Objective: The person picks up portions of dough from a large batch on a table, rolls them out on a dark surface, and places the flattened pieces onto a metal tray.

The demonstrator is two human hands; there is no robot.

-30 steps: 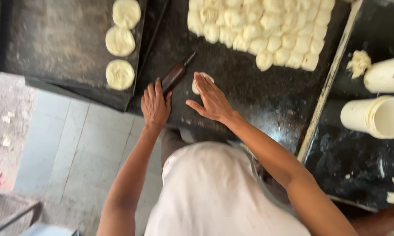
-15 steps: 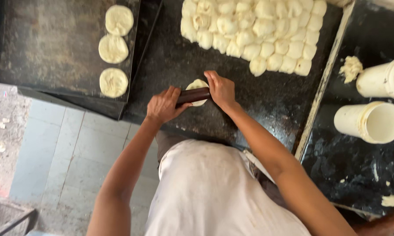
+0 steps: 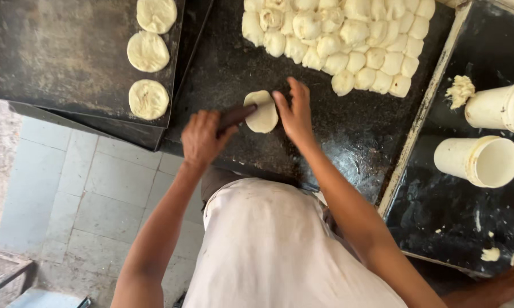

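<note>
Dough disc [image 3: 262, 112] flatter, wider | rolling pin [image 3: 236, 116] still under both hands

Rolling pin [image 3: 237, 116] mostly hidden under both hands; dough-ball pile [image 3: 337, 40] cut off by top edge.

1. A working bakery or flatbread kitchen, seen from above: a wide, dark, oil-slicked metal worktop [image 3: 348, 142] serves as the rolling surface.
2. A large batch of pale, round dough balls [image 3: 337, 40] sits packed together at the far side of the worktop, a quantity pointing to commercial output.
3. Three flattened dough discs [image 3: 147, 68] lie in a row on a black metal tray [image 3: 52, 57] to the left.
4. Two white cylindrical plastic tubs [image 3: 485, 137] lie on their sides on a second dark, dough-flecked surface [image 3: 439, 217] to the right.
5. Worn grey floor tiles [image 3: 86, 194] show below the counter edge.
</note>
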